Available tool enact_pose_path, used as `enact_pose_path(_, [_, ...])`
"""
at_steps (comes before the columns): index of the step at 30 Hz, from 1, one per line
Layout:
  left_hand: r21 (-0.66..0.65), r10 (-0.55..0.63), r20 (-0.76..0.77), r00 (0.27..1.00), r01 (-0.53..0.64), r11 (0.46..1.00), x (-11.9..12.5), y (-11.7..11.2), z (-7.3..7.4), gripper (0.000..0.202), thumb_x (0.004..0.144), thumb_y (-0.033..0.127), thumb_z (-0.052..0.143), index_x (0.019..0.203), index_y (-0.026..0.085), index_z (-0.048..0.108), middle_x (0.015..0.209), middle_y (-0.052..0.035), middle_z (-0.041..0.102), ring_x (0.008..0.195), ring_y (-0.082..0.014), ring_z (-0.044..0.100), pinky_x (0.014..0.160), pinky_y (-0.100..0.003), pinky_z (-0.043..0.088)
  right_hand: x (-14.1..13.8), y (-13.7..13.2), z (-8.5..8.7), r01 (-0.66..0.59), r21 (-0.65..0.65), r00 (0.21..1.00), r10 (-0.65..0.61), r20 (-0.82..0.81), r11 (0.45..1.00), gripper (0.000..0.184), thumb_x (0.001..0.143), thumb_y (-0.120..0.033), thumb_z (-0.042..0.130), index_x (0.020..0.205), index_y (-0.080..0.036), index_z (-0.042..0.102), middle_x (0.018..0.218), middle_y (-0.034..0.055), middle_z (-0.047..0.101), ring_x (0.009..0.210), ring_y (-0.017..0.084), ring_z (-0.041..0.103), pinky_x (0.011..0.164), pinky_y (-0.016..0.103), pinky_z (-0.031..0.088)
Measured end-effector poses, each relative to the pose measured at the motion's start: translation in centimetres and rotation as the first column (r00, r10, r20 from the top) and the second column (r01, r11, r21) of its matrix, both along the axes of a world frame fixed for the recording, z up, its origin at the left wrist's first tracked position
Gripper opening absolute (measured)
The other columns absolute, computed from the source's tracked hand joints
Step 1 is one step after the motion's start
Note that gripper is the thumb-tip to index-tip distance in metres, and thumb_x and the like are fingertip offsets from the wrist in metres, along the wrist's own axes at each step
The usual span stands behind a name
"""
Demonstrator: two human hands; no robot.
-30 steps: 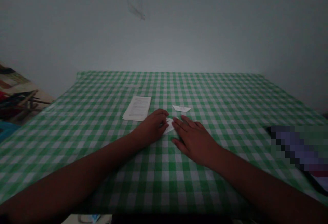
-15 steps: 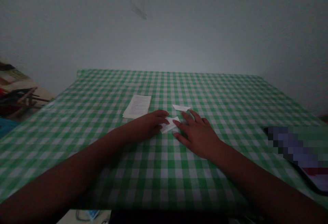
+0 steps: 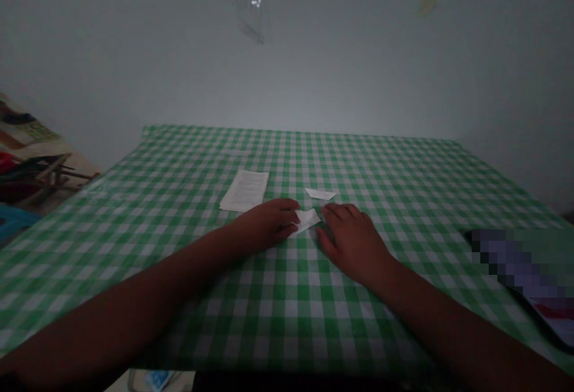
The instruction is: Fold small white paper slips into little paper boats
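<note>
Green-and-white gingham tablecloth (image 3: 134, 213) stretches to a pale wall (image 3: 287, 81). A small white paper piece (image 3: 307, 221) lies near the middle, its left end touching the curled fingers of the left hand (image 3: 268, 223); whether they grip it, I cannot tell. The right hand (image 3: 353, 244) rests open, palm down, just beside it. Farther ahead lie a white paper scrap (image 3: 320, 193) and a printed sheet (image 3: 244, 191).
</note>
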State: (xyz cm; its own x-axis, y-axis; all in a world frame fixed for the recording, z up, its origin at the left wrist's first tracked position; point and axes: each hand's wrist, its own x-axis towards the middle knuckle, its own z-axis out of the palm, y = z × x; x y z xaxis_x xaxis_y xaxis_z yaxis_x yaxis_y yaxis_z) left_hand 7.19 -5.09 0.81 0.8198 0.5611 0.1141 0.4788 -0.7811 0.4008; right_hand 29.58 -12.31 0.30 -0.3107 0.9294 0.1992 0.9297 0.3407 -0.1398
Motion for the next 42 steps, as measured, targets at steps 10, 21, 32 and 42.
enact_pose_path(10, [-0.01, -0.034, 0.085, 0.996, 0.034, 0.999, 0.4, 0.8, -1.3, 0.023, 0.094, 0.018, 0.052, 0.116, 0.017, 0.061, 0.128, -0.0091, 0.059, 0.119, -0.0201, 0.055, 0.107, -0.037, 0.044, 0.9, 0.2, 0.3, -0.081, -0.025, 0.997, 0.081, 0.018, 0.996, 0.035, 0.094, -0.021, 0.046, 0.123, -0.018, 0.065, 0.118, 0.0147, 0.061, 0.103, 0.031, 0.051, 0.085, 0.048, 0.046])
enact_pose_path(21, [-0.051, -0.123, 0.065, 0.99, 0.127, 0.991, 0.4, 1.1, -1.9, 0.041, 0.093, 0.009, 0.045, 0.132, 0.019, 0.054, 0.139, -0.0088, 0.053, 0.132, -0.0192, 0.048, 0.115, -0.039, 0.038, 2.2, 3.2, -1.2, -0.099, -0.152, 0.93, 0.036, -0.367, 0.983, 0.012, 0.09, -0.028, 0.063, 0.092, -0.023, 0.073, 0.095, 0.0057, 0.067, 0.096, 0.023, 0.059, 0.091, 0.041, 0.043])
enact_pose_path(32, [-0.082, -0.202, 0.055, 0.978, 0.206, 0.975, 0.5, 0.8, -0.6, 0.051, 0.086, -0.003, 0.043, 0.124, 0.024, 0.063, 0.144, -0.0073, 0.05, 0.133, -0.0172, 0.049, 0.112, -0.035, 0.04, 1.4, 3.0, -1.0, -0.078, -0.205, 0.962, 0.02, -0.272, 0.976, 0.014, 0.091, -0.021, 0.057, 0.085, -0.019, 0.069, 0.094, 0.0058, 0.064, 0.096, 0.022, 0.055, 0.089, 0.039, 0.041])
enact_pose_path(42, [-0.05, -0.194, -0.048, 0.98, 0.192, 0.98, 0.4, 0.6, -0.7, 0.056, 0.084, -0.004, 0.047, 0.127, 0.029, 0.062, 0.148, -0.0061, 0.044, 0.135, -0.0194, 0.046, 0.112, -0.037, 0.041, 1.2, 2.7, -0.8, -0.073, -0.184, 0.969, 0.026, -0.245, 0.98, 0.012, 0.09, -0.024, 0.058, 0.084, -0.018, 0.067, 0.094, 0.0067, 0.062, 0.095, 0.023, 0.055, 0.086, 0.038, 0.042])
